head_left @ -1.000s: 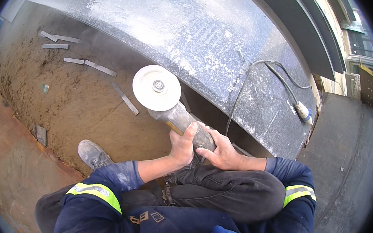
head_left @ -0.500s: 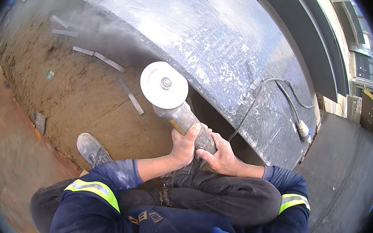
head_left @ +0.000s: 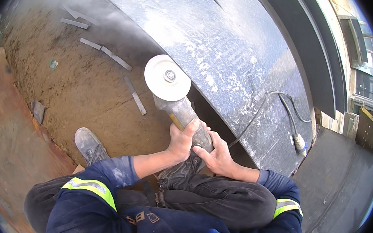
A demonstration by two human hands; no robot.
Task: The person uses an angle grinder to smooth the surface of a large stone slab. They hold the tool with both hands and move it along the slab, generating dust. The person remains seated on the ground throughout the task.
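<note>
- Dust [head_left: 119, 24] has thickened along the upper left part of the slab's edge since 1 second ago, and the whole view has swung, so the big grey slab [head_left: 227, 66] now slants more steeply.
- Across both moments the angle grinder [head_left: 187, 112] stays in the same 2-handed hold, out in front of the knees.
- Left hand [head_left: 180, 139]: wrapped around the middle of the grinder's body, thumb up along the top.
- Right hand [head_left: 219, 158]: closed around the rear end, just behind the left; gripping at 2 places probably steadies the tool against twisting.
- White disc [head_left: 158, 82]: its face is turned up to the camera, its upper right rim at the slab's edge; whether it sits in the stone or just under it, I cannot tell.
- Cable [head_left: 254, 116]: looped over the slab to a white and blue connector [head_left: 299, 143], which likely keeps it away from the disc.
- Loose pale strips [head_left: 116, 59] lie on the sandy ground [head_left: 85, 93], left of the disc and apart from it.
- Writing: tan lettering and 1 diamond-shaped emblem [head_left: 153, 218] show on the front of the navy clothing [head_left: 91, 215], partly cut by folds. A yellow patch [head_left: 176, 121] marks the grinder's side, but no print on it is legible.
</note>
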